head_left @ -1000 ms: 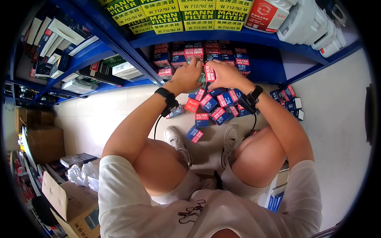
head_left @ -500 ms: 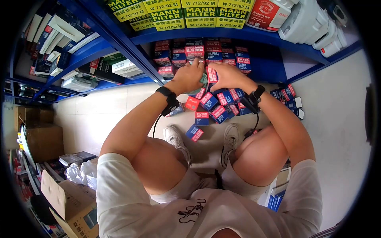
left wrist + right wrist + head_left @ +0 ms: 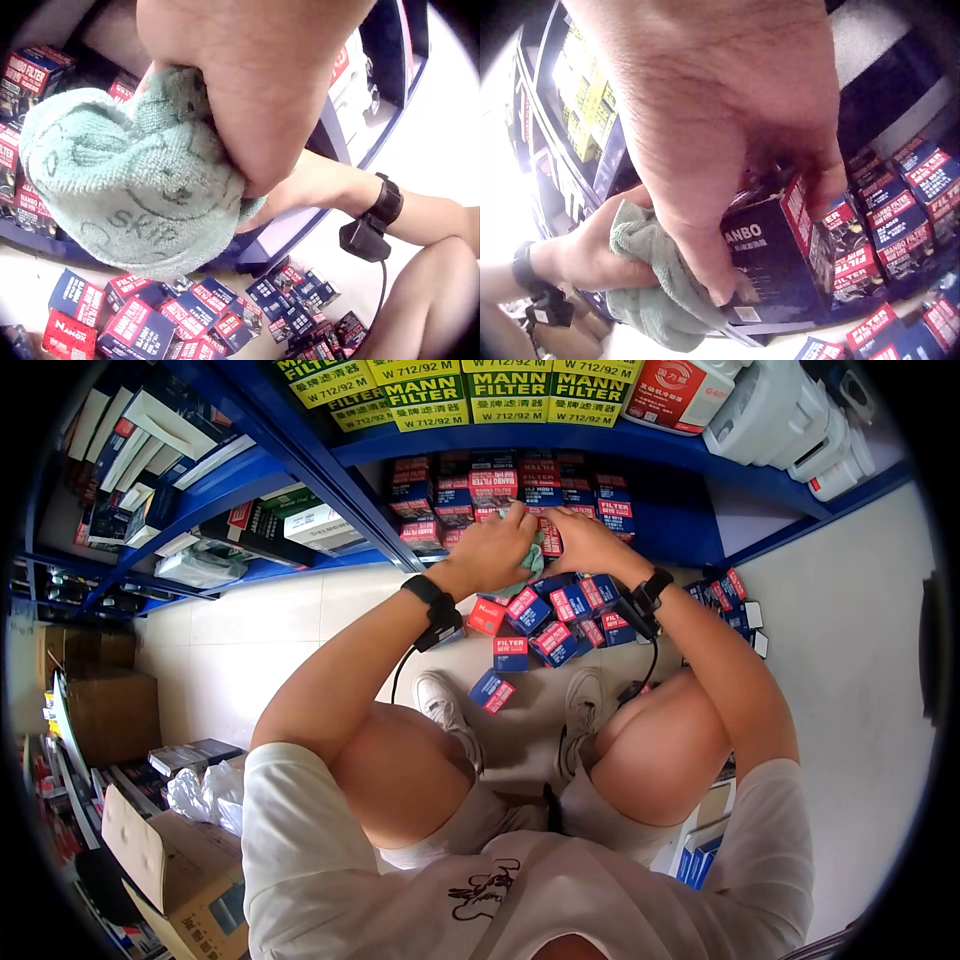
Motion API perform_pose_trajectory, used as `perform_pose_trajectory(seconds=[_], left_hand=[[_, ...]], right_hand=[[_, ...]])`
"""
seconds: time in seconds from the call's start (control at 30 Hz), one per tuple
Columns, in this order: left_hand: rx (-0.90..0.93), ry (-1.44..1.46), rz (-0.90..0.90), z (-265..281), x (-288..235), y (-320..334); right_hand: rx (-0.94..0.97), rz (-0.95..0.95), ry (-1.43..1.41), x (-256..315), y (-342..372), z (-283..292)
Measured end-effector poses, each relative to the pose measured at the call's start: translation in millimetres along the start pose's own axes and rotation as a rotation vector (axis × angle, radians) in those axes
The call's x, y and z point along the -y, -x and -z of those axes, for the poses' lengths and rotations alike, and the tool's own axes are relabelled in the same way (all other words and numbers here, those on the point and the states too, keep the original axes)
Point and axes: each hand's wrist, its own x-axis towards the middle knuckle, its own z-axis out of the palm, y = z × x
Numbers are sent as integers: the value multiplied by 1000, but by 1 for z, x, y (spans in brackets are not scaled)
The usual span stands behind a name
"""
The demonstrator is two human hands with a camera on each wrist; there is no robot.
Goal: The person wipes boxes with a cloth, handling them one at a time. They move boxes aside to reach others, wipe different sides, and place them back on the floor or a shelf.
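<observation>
My left hand (image 3: 490,550) grips a pale green towel (image 3: 142,187) with dark printed lettering, which bunches out below the fingers in the left wrist view. My right hand (image 3: 597,546) holds a blue and red filter box (image 3: 772,262) marked MANBO, thumb on one face and fingers round the other side. Both hands are close together at the front of the bottom shelf, the towel beside the held box. Behind them stand stacked filter boxes (image 3: 493,487) of the same kind. More such boxes (image 3: 525,612) lie in a loose heap on the floor below the hands.
Yellow-green MANN FILTER boxes (image 3: 510,400) and white jugs (image 3: 765,420) fill the shelf above. A blue shelf upright (image 3: 330,490) rises left of the hands. More small boxes (image 3: 725,592) lie on the floor at right. An opened cardboard carton (image 3: 190,880) stands at lower left.
Both hands have shifted slightly to the right with the towel and the box. The held box's red label has turned and is now more covered by the hands; more of the towel shows.
</observation>
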Motion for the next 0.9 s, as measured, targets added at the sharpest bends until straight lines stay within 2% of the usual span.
perform_pose_trajectory(seconds=[0.1, 0.2, 0.33, 0.5, 0.57, 0.63, 0.73, 0.8, 0.83, 0.9], left_hand=[[6, 0, 25, 1, 4, -2], [2, 0, 73, -1, 12, -1], [9, -30, 118, -13, 20, 5], [59, -77, 119, -9, 10, 6], [44, -123, 26, -6, 2, 4], [37, -111, 28, -1, -2, 4], [28, -91, 4, 5, -7, 1], [61, -89, 44, 7, -4, -1], [61, -86, 42, 7, -1, -2], [22, -67, 94, 7, 7, -2]], right_hand=[[86, 11, -12, -2, 1, 1], [91, 37, -128, 11, 5, 15], [41, 115, -104, 18, 4, 21], [-7, 25, -143, 15, 1, 18], [-22, -5, -142, 16, 2, 18], [-31, -33, -143, 13, 2, 14], [22, -39, -114, -2, 2, 3], [-62, 107, -70, -5, 5, -1], [-60, 103, -70, -4, 6, 1], [86, 133, -77, -1, 6, 8]])
